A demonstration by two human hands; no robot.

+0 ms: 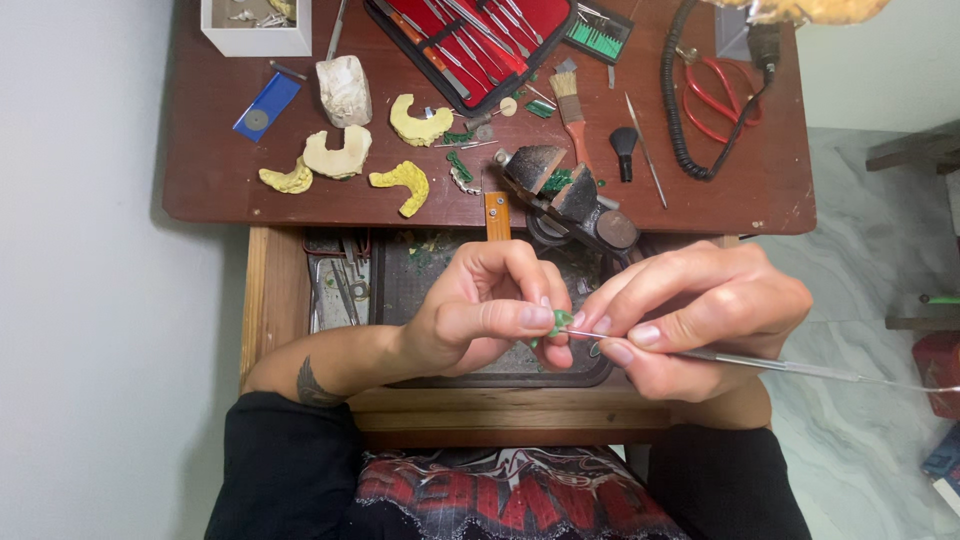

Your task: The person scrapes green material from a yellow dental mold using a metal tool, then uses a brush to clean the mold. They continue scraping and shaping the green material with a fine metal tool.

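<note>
L hand (pixel 480 320) is curled nearly shut, thumb & forefinger pinching a small green wax piece (pixel 560 321) over the open drawer (pixel 400 262) below the table's front edge. R hand (pixel 690 315) is closed round a thin metal tool (pixel 780 366), fingertips meeting the L's, tool tip touching the green piece, handle running off to the right. Just beyond, at the table's (pixel 220 190) front edge, sits a small vise (pixel 570 195). Yellow dental casts (pixel 400 185) lie toward the front left; a red instrument case (pixel 470 40) sits at the back edge, w/ a brush (pixel 572 110) beside it.
</note>
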